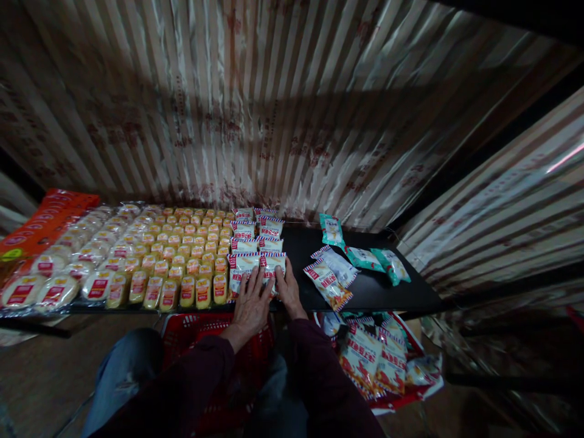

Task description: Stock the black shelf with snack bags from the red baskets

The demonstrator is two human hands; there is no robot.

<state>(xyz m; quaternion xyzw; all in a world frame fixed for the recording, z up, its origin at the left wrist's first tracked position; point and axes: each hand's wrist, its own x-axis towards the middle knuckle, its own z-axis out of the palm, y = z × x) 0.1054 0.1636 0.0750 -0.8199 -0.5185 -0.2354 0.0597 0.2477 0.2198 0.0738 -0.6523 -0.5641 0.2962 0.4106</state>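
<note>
Two columns of white snack packets with red print and striped edges stand on a black shelf. My left hand lies across the front of the nearest packets, fingers stretched out and apart, touching the front left packet. Against the lower right side of the front right packet rests my right hand, its thumb and fingers apart. Both hands are open and press on the packets rather than wrap round them. The packets' lower parts are partly hidden by my fingers.
Rows of small yellow wrapped cakes and round wrapped cakes fill the shelf's left. Loose white packets and green packets lie right on the black shelf. Below are a red basket and a container of packets.
</note>
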